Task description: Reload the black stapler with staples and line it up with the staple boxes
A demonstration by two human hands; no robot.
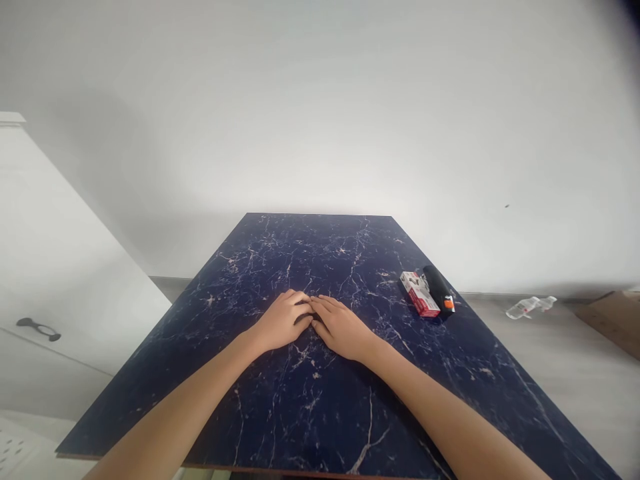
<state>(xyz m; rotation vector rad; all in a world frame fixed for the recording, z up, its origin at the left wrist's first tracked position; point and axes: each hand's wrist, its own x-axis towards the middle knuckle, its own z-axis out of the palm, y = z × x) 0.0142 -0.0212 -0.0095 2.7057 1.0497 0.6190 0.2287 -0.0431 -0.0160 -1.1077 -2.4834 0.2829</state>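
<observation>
My left hand lies palm down on a dark blue table with white marble veins. Its fingers are stretched out toward the right. Coming from the other side, my right hand rests flat as well, and the fingertips of both hands meet near the middle. Neither hand holds anything. Off to the right, nearer to my right hand, a red and white box lies on the tabletop. Against it sits a black roll with an orange mark at its near end.
A white cabinet with a dark handle stands at the left. The table's far edge is by a pale wall. On the floor at right are clear plastic bottles and a cardboard box.
</observation>
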